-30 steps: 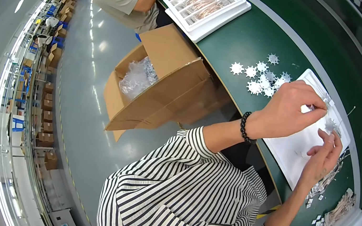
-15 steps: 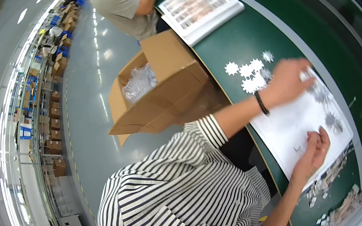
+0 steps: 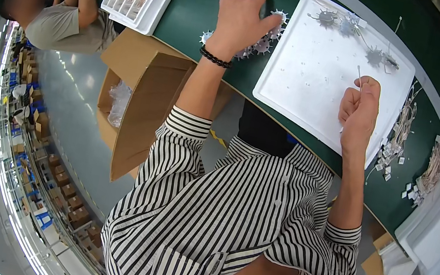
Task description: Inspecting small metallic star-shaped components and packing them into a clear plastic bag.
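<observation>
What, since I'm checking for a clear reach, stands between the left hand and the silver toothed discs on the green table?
Nothing visible: the left hand is over the silver toothed discs, with the white tray off to its right. The hand partly hides them, so contact can't be told.

Your left hand (image 3: 239,20) hides some of the spiky discs (image 3: 263,45); you cannot tell whether it grips one. Your curled right hand (image 3: 362,106) covers the lower end of the thin wire (image 3: 359,73). The carton (image 3: 154,105) partly hides its clear plastic (image 3: 118,102).
</observation>
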A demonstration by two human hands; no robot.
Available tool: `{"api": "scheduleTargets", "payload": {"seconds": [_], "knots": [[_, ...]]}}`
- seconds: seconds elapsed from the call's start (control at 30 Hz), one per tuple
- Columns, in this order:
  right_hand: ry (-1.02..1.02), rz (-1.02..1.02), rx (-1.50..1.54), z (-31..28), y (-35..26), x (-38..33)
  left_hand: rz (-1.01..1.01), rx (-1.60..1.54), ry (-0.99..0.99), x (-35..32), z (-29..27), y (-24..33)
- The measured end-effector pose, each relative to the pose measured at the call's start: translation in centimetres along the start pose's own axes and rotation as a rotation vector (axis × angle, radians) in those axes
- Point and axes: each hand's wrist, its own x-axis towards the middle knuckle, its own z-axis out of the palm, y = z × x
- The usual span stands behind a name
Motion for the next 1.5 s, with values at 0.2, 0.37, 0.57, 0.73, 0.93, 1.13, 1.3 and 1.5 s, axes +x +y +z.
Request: {"api": "scheduleTargets", "payload": {"seconds": [0.2,0.37,0.57,0.73,0.93,1.13,1.3,1.5], "knots": [[0.030,-0.100,-0.102,0.5,-0.5,-0.7,-0.213,0.050,0.013,-0.2,-0.3,-1.7],[-0.047,-0.029,-0.070,4.0,-2.8,-1.1,-0.438,-0.537,-0.049,-0.2,-4.2,0.1],[-0.183,-0.175,-0.134,7.1,-4.7,-1.3,-0.647,-1.362,0.110,-2.0,-7.4,8.0],[-0.238,-0.230,-0.160,8.1,-4.9,-1.3,-0.614,-1.406,0.193,-3.4,-8.0,9.0],[-0.246,-0.158,-0.138,8.8,-5.4,-1.2,-0.564,-1.345,0.217,-3.8,-7.9,9.2],[-0.247,-0.003,-0.059,8.7,-5.4,-0.7,-0.496,-0.931,0.196,-4.0,-7.9,9.4],[-0.249,0.049,-0.047,9.0,-5.4,-0.7,-0.401,-1.226,0.144,-4.8,-5.8,9.6],[-0.255,-0.027,-0.112,8.4,-4.5,0.0,-0.618,-1.455,0.023,-4.0,-6.4,8.6]]}}
